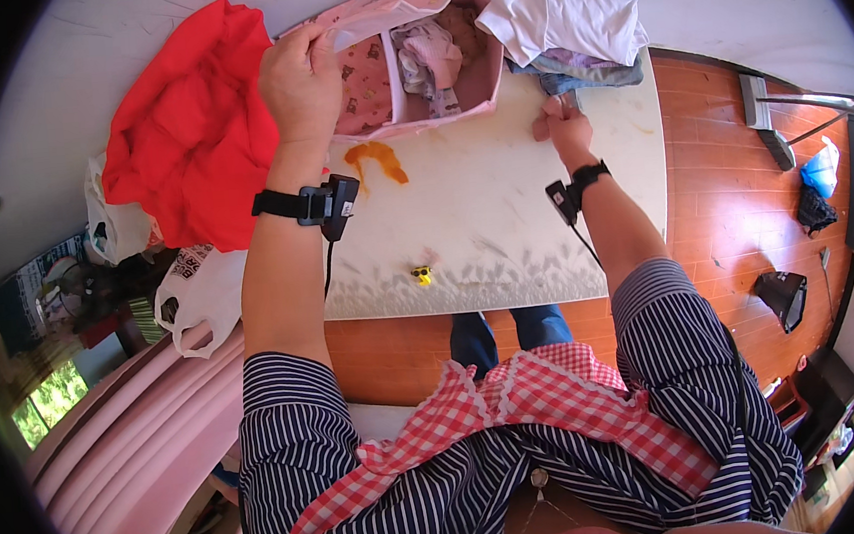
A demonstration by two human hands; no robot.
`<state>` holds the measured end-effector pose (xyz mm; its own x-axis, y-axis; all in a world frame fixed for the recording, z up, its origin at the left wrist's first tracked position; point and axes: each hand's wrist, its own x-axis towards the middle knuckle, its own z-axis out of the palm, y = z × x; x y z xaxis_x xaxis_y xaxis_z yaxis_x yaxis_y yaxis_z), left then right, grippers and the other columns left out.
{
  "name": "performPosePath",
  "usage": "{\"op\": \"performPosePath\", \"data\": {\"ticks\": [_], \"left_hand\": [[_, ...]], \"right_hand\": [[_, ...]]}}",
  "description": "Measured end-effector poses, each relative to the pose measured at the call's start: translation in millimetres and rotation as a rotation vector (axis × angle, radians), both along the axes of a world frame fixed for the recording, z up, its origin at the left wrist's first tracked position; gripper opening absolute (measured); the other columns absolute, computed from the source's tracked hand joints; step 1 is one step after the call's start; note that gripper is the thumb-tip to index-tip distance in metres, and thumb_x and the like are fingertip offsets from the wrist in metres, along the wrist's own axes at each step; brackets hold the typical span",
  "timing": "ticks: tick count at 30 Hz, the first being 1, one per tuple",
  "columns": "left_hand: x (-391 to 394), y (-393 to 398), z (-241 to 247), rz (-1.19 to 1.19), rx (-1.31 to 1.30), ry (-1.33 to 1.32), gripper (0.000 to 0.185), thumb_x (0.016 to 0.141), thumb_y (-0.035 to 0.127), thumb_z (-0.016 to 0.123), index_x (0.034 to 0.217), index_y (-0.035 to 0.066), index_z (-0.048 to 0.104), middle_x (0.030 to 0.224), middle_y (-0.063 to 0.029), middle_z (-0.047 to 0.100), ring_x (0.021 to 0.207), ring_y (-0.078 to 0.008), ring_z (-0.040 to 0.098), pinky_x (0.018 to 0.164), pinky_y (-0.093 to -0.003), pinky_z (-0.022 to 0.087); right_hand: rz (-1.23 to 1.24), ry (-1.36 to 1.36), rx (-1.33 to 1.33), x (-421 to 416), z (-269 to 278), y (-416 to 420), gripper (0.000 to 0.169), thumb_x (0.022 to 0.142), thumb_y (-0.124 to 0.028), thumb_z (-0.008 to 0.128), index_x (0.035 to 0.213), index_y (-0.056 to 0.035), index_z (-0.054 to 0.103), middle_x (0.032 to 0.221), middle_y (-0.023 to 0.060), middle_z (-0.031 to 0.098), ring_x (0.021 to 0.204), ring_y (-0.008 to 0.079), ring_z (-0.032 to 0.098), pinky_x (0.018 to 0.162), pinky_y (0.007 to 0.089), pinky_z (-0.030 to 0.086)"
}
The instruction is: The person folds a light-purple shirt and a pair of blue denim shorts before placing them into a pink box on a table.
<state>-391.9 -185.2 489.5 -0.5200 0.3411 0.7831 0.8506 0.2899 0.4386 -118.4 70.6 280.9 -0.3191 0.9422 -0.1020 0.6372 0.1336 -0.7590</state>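
Observation:
A pink fabric storage box [453, 119] with printed bears stands at the far edge of the table, its flap raised. My left hand [300, 89] pinches the pale-lined flap [378, 26] at its left end. Inside, a white-edged divider [392, 74] separates a left compartment with bare printed lining from a right one holding crumpled pink and pale clothes [433, 56]. My right hand [569, 128] is at the near edge of a stack of folded clothes [585, 74], fingers bunched beside blue denim. Whether it grips fabric or a small pinkish piece is unclear.
A white garment [564, 8] tops the stack. Red padded fabric [198, 127] lies left of the box, above white plastic bags [203, 292]. On the table [483, 210] are an orange-brown mark [377, 162] and a small yellow-and-black object [422, 275]. Brooms [775, 145] rest on the right-hand floor.

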Motion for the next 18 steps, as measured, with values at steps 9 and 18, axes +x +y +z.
{"op": "performPosePath", "data": {"ticks": [9,18], "left_hand": [[-2,-4,13,0.031,-0.039,-0.045,0.011,0.086,0.017,0.071,0.09,0.007,0.07,0.088,-0.0101,0.071,0.083,-0.031,0.064,0.073,-0.0406,0.052],[38,-15,-49,-0.155,-0.2,-0.162,0.007,0.084,0.011,0.067,0.085,0.004,0.066,0.081,-0.0135,0.065,0.08,-0.0346,0.063,0.072,-0.0421,0.049]], "right_hand": [[0.304,0.416,0.158,-58,112,-86,0.03,0.089,-0.021,0.071,0.109,-0.0002,0.063,0.093,0.0086,0.069,0.079,0.0149,0.067,0.072,0.0295,0.053],[0.32,0.223,0.205,-39,60,-76,0.014,0.088,-0.015,0.066,0.096,-0.0039,0.068,0.085,0.0161,0.07,0.075,0.0311,0.07,0.07,0.039,0.055]]}}
